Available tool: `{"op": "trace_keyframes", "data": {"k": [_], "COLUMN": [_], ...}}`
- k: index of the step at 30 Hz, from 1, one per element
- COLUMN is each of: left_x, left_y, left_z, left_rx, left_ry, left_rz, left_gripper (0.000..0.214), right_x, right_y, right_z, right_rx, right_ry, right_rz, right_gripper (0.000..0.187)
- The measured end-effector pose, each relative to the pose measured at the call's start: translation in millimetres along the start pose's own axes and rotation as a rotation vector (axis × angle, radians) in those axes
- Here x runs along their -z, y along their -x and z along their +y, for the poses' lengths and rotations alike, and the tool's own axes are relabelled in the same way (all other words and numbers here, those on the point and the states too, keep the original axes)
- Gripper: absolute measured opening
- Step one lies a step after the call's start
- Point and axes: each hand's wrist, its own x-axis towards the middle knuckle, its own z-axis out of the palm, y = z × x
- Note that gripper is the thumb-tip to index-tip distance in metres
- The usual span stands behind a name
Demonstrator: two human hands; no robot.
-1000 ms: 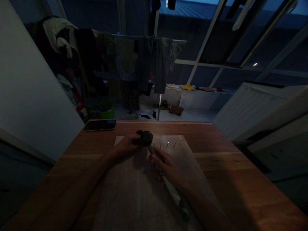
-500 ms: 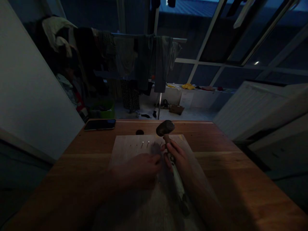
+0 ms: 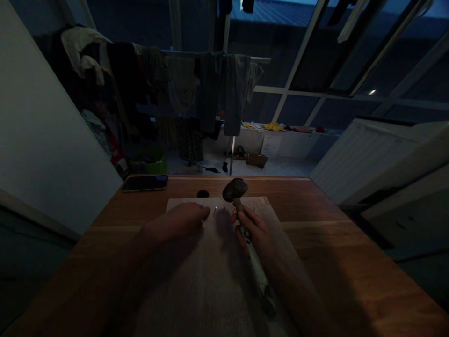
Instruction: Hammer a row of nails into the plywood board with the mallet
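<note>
My right hand [image 3: 257,234] is wrapped around the upper handle of a mallet [image 3: 235,189] with a dark, rounded head. Its pale, worn handle slants down toward me, over a wooden board [image 3: 210,276]. Several thin nails stand upright in a row near the board's far edge, among them one nail [image 3: 215,210] just right of my left fingertips. My left hand [image 3: 184,220] is closed in a pinch at the left part of that row. Whatever is between its fingertips is too small and dark to make out, and the hand covers that end of the row.
The board lies on a wooden table [image 3: 315,243]. A phone [image 3: 145,183] lies at the table's far left corner, and a dark round spot [image 3: 202,193] shows behind the board. Beyond the table are hanging clothes [image 3: 210,89], a green basket [image 3: 149,161] and windows. The room is dim.
My left hand has moved left and away from me, from beside the mallet handle to the left part of the nail row. The mallet in my right hand has shifted slightly left.
</note>
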Motion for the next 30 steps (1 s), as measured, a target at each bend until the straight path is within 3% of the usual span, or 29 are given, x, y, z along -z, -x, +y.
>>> {"op": "trace_keyframes", "data": {"k": [3,6,15,21,26,30], "left_x": [1.2,-6.1,-16.8,-36.9,-39.9,-45.7], "left_y": [-2.1,-3.4,-9.5,-17.6,-17.8,-18.7], "left_z": [-34.1,-54.0,-49.3,-68.5,-74.9,-77.0], "left_rx": [0.039,0.018,0.010,0.081,0.062,0.065], "left_ry": [0.076,0.149,0.378,0.601,0.631,0.662], "left_rz": [0.106,0.135,0.170,0.186,0.186,0.222], "left_gripper": [0.021,0.015,0.015,0.018,0.019,0.019], "right_x": [0.7,1.5,-0.3,-7.2,-20.7,-35.3], "right_y": [-0.5,-1.8,-1.6,4.3,4.3,-2.9], "right_z": [0.8,4.5,6.5,-5.6,-19.7,-10.1], "right_rx": [-0.005,-0.016,0.000,0.023,-0.017,-0.013], "right_ry": [0.010,0.011,0.007,0.021,0.036,-0.006], "right_rz": [-0.010,-0.016,0.001,-0.047,-0.131,-0.165], "right_gripper": [0.033,0.034,0.032,0.031,0.033,0.041]}}
